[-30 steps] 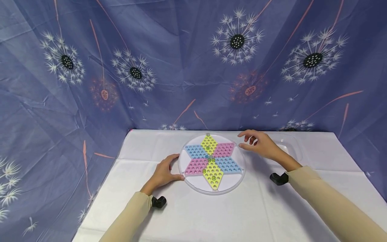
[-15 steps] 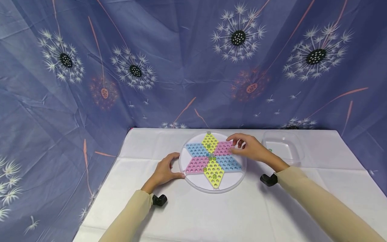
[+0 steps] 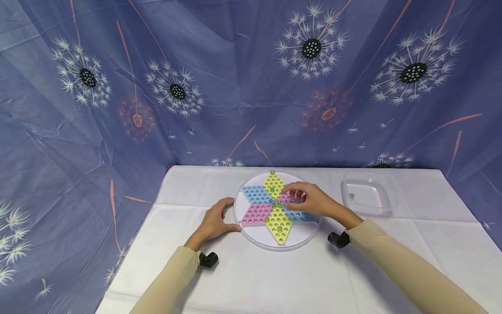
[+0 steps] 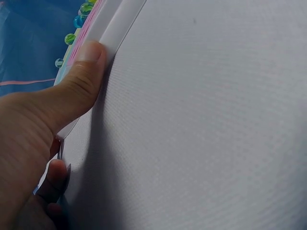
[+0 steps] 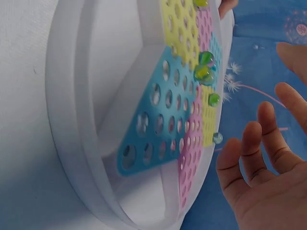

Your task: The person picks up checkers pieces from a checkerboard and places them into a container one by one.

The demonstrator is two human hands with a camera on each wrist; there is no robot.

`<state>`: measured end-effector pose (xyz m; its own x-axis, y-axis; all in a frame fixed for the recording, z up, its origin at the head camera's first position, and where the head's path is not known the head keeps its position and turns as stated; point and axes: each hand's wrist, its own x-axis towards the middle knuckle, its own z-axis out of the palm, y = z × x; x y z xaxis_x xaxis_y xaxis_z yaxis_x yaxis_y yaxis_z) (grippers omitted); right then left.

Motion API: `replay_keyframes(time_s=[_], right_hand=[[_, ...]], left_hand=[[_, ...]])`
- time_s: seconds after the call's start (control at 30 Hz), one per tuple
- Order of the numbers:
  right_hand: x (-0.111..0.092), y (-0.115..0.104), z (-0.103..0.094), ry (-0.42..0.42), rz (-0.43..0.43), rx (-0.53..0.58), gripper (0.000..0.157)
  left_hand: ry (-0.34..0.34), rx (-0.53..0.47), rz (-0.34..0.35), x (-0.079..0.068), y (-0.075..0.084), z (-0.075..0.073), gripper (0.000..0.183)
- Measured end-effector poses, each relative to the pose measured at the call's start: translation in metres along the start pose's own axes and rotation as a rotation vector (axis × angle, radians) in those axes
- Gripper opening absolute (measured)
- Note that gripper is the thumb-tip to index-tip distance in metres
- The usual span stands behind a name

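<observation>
A round white Chinese checkers board (image 3: 255, 239) with a yellow, pink and blue star lies on the table. Several glass marbles stand in its holes, among them a green marble (image 3: 279, 229) in the near yellow point and a clear marble (image 5: 217, 138) at the far tip. My left hand (image 3: 215, 221) holds the board's left rim, its thumb (image 4: 88, 62) along the rim's outer side. Over the right half of the board hovers my right hand (image 3: 311, 199), fingers loosely bent; the right wrist view shows nothing between them. Part of the pink and blue points is hidden beneath it.
A clear plastic box (image 3: 386, 209) stands to the right of the board, with a green marble (image 3: 351, 196) inside. Behind the white-covered table (image 3: 282, 283) hangs a blue cloth (image 3: 235, 87) printed with dandelions.
My right hand has moved left from beside the board, near the box, to over its right half. The box and its marble are now uncovered. My left hand stays at the rim.
</observation>
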<state>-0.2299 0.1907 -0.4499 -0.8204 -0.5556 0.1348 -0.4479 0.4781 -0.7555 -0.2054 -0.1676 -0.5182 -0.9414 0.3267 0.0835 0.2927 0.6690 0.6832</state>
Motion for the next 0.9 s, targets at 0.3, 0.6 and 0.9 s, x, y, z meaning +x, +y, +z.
replay_keyframes(time_s=[0.3, 0.6, 0.9], right_hand=[[0.001, 0.004, 0.012, -0.048, -0.039, 0.013, 0.036], [-0.002, 0.005, 0.028, -0.092, -0.059, 0.019, 0.033], [-0.003, 0.004, 0.034, -0.183, -0.087, -0.052, 0.030]], left_hand=[[0.003, -0.001, 0.003, 0.000, 0.000, -0.001, 0.097], [0.003, 0.005, 0.021, -0.001, 0.000, -0.001, 0.096], [0.011, 0.000, 0.029, -0.002, 0.004, -0.003, 0.096]])
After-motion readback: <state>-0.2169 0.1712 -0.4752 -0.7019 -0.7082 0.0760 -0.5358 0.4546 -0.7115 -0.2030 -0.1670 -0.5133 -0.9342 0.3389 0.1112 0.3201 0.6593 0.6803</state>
